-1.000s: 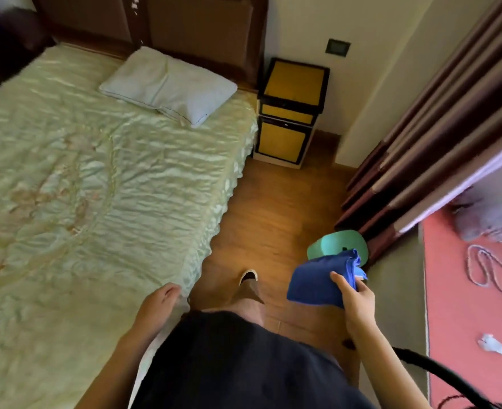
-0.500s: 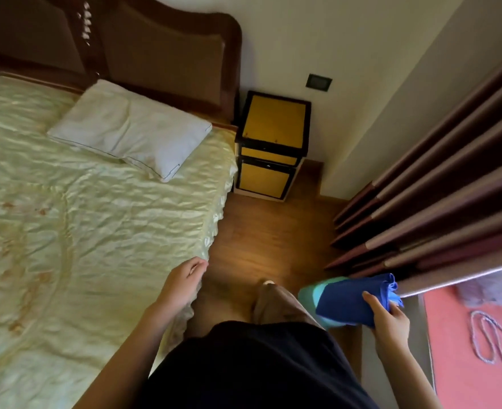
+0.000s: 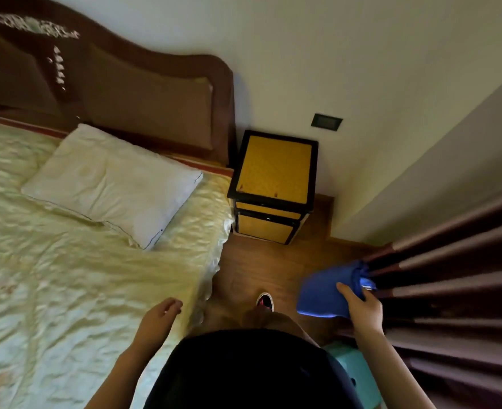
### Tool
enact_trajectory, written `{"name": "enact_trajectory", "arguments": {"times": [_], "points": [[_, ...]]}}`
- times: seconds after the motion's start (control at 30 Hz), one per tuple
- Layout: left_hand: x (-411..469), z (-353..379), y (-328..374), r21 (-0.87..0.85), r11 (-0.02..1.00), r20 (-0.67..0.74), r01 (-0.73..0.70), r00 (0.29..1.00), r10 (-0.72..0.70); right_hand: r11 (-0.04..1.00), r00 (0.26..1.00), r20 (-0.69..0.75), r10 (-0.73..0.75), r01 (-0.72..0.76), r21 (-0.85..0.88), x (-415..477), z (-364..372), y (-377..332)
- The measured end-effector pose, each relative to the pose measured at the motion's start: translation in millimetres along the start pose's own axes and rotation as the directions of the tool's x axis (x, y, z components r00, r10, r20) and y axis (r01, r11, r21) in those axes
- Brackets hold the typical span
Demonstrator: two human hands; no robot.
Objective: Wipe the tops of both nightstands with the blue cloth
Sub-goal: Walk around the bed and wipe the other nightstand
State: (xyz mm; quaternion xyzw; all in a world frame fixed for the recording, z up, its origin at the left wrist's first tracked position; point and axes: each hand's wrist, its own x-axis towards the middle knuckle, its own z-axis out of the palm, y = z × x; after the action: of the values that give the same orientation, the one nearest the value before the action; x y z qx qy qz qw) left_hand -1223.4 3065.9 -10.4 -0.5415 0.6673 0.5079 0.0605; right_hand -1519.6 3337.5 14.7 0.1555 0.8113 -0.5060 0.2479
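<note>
One head-worn wide-angle camera is looking steeply forward and down from standing height, facing the far nightstand [image 3: 273, 169], bed [image 3: 66, 276] lying left, curtain [image 3: 456, 290] right

- Soft daylight is falling across the pale bedspread [image 3: 75, 278] and wall [image 3: 317, 54], leaving both evenly lit.
- The curtain [image 3: 456, 296] folds and headboard [image 3: 143, 113] are sitting in deep shadow.
- Wide-angle distortion is bending the edges.
- Slight blur is softening the left hand [image 3: 158, 318].
</note>
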Motion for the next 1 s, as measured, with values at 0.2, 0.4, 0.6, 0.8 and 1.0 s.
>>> {"name": "enact_trajectory", "arguments": {"times": [0.2, 0.4, 0.6, 0.8, 1.0], "points": [[88, -14, 77, 0.051, 0.998, 0.017, -0.048, 0.999, 0.047, 1.000, 1.000, 0.014, -0.028, 0.028, -0.011, 51, 67, -77], [235, 7, 132, 0.104, 0.987, 0.079, -0.120, 0.991, 0.112, 0.999, 0.998, -0.047, -0.034, 0.035, 0.030, 119, 144, -103], [386, 68, 173, 0.003, 0.984, 0.052, -0.178, 0.983, 0.177, 0.977, 0.992, 0.027, -0.120, 0.113, 0.183, 223, 226, -116], [497, 131, 181, -0.033, 0.987, -0.011, -0.160, 0.987, 0.160, 0.995, 0.998, -0.008, -0.060, 0.061, 0.083, 327, 283, -67], [530, 144, 185, 0.009, 0.988, -0.048, -0.151, 0.987, 0.151, 0.740, 0.913, -0.130, -0.388, 0.224, -0.634, 351, 277, -40]]}}
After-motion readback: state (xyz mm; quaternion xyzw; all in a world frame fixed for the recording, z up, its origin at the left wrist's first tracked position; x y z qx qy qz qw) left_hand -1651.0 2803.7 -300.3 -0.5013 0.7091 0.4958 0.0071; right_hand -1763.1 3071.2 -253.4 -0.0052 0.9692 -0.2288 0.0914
